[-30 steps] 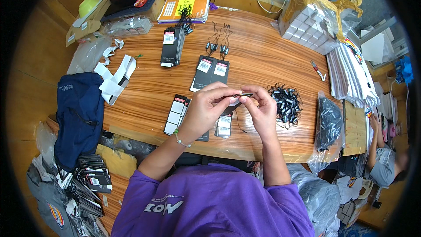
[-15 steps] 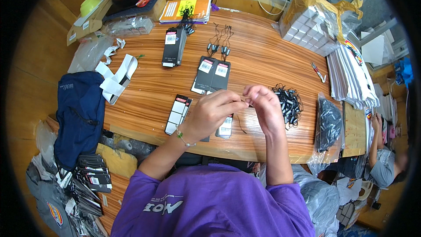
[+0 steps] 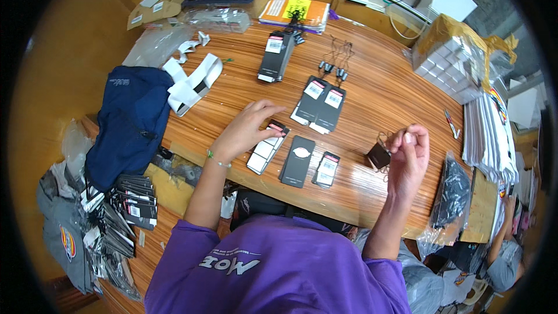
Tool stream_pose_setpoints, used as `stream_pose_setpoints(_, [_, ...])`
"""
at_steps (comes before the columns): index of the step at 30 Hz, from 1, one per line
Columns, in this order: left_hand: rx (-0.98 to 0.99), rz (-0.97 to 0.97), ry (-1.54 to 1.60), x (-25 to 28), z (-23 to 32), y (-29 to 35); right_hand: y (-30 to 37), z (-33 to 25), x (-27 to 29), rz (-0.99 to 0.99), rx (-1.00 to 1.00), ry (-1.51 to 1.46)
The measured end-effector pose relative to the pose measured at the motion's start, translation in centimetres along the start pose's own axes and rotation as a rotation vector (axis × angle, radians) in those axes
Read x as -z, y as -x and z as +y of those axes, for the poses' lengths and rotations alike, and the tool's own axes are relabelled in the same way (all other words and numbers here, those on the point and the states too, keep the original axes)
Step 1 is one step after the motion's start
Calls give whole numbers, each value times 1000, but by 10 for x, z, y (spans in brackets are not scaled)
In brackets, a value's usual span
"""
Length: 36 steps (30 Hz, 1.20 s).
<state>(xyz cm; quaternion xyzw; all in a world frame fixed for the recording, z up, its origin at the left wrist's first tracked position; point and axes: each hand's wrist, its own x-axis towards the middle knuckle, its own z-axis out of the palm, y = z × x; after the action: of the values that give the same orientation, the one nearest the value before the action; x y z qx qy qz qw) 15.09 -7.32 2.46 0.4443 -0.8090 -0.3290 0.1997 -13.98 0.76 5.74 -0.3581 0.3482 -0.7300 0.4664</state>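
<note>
My left hand (image 3: 247,131) has its fingers spread over a black card stack with white label panels (image 3: 268,148); its thumb lies at the upper end. My right hand (image 3: 410,154) is raised at the right, fingers curled and pinched. Beside its fingertips is a small dark brown square piece (image 3: 379,156) with thin cords around it; whether the fingers hold it is unclear. Between the hands lie a black hang tag with a white oval (image 3: 298,161) and a small stack of labelled tags (image 3: 326,170). Two black hang tags (image 3: 319,104) lie beyond, their cords stretched away.
Further back stands a stack of black tags (image 3: 276,58) near orange papers (image 3: 296,11). At right are a wrapped box stack (image 3: 450,58), folded white garments (image 3: 491,134), snips (image 3: 451,123) and a bag of black cords (image 3: 450,195). A navy bag (image 3: 128,122) sits left.
My hands, close together before, have moved apart: left toward the card stack, right outward to the right. A black tag with a white oval now shows between them. The whole view has shifted.
</note>
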Motion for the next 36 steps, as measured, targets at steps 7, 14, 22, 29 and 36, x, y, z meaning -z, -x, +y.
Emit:
stream_pose_setpoints(7, [59,-30,-104,-9,-31,17,-1,0,5,40,-19,101])
stream_pose_setpoints(14, [103,159,387,-15,13,10,6,-2,-5,-97,4,434])
stream_pose_setpoints(22, [-154,264,447,-46,99,-20,18,3,-29,-194,107,868])
stream_pose_setpoints(29, [-233,181,389,-58,125,-18,27,-7,-15,-130,192,854])
stream_pose_setpoints(36, [-374,183,198,-62,144,-14,41,-23,-12,-84,240,919])
